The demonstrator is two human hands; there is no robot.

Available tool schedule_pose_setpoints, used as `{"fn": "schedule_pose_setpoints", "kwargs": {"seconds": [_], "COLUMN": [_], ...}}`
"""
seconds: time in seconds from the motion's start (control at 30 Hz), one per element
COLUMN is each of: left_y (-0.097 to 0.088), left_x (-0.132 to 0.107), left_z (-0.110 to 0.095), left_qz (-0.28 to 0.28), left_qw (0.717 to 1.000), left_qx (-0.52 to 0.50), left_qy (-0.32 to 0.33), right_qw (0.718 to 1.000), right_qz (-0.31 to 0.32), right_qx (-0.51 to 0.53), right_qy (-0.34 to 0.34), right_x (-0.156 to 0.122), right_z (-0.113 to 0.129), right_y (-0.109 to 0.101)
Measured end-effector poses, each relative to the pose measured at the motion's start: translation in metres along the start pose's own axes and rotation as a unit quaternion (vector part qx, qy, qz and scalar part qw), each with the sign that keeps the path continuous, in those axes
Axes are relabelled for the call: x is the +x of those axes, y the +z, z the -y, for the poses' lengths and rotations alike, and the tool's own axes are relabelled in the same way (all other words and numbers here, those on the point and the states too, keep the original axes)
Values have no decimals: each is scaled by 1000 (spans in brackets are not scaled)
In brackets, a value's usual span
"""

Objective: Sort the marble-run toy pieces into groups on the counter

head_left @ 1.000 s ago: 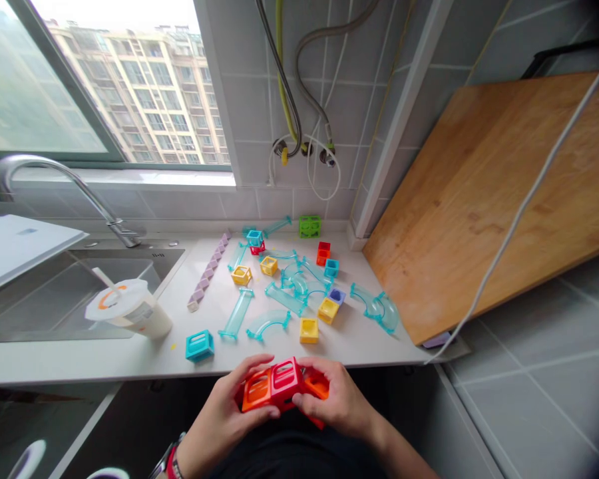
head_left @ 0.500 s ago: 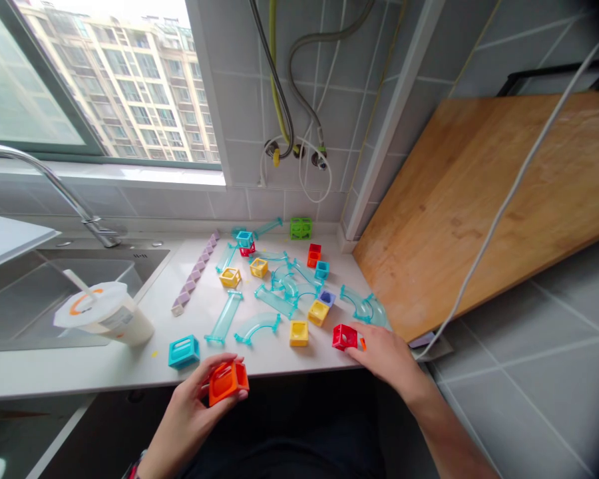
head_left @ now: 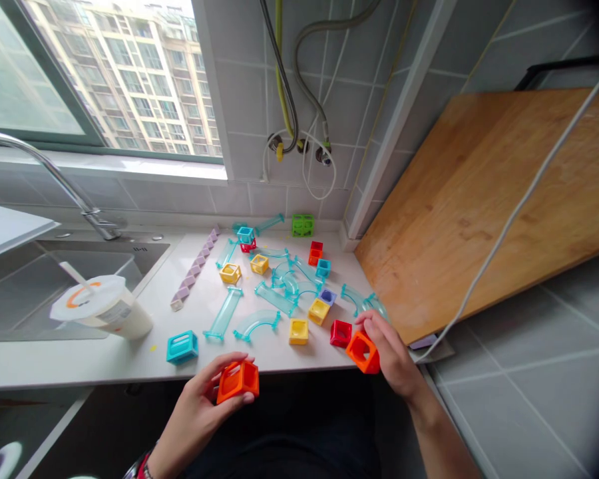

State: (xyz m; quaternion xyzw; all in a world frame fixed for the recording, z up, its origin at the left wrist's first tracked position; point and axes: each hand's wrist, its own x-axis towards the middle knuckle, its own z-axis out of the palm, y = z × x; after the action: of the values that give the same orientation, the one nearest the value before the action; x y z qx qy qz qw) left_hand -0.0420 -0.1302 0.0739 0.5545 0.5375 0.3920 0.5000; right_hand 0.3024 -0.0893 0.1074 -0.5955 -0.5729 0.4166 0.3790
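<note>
My left hand (head_left: 197,406) is closed round an orange hollow cube (head_left: 238,380), held just in front of the counter's front edge. My right hand (head_left: 392,356) pinches a second orange cube (head_left: 363,351) at the counter's front right. A red cube (head_left: 340,332) sits on the white counter (head_left: 130,356) right beside that hand. Yellow cubes (head_left: 298,330) and clear teal curved track pieces (head_left: 257,323) lie scattered behind it. A teal cube (head_left: 182,346) stands at the front left.
A lidded cup with a straw (head_left: 102,309) stands by the sink (head_left: 24,293) and tap (head_left: 50,176). A wooden board (head_left: 484,199) leans at the right with a white cable (head_left: 509,223) across it. A lilac zigzag strip (head_left: 194,276) and green cube (head_left: 302,225) lie further back.
The joined cubes came apart: my right hand set the red cube down on the counter and now holds an orange cube. My left hand keeps the other orange cube.
</note>
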Motion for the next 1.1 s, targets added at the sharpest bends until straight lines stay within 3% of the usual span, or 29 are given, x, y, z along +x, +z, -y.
{"fn": "schedule_pose_setpoints", "kwargs": {"seconds": [0.07,0.17,0.23,0.33,0.5,0.67,0.8,1.0,1.1], "left_y": [7,17,23,30,39,45,42,34,34], "left_x": [1,1,1,0,-3,-3,-1,0,1], "left_z": [-7,-18,-24,-28,-20,-10,-12,-22,-20], "left_qz": [3,12,31,44,27,8,-2,1,10], "left_qw": [1000,1000,999,999,999,997,998,998,995], "left_qx": [-9,-15,-18,-26,-27,56,43,-62,-95], "left_qy": [-4,-7,-9,-12,-4,44,52,19,21], "right_qw": [993,979,981,988,989,982,985,969,968], "right_qz": [25,81,76,67,73,45,43,141,146], "right_qx": [116,182,167,106,17,-35,22,127,139], "right_qy": [-19,-35,-56,-89,-126,-182,-168,-157,-150], "right_x": [-10,-15,-15,-12,-11,-17,-20,-21,-23], "right_z": [3,5,7,11,20,25,22,7,-1], "right_y": [26,69,89,103,109,122,121,97,91]}}
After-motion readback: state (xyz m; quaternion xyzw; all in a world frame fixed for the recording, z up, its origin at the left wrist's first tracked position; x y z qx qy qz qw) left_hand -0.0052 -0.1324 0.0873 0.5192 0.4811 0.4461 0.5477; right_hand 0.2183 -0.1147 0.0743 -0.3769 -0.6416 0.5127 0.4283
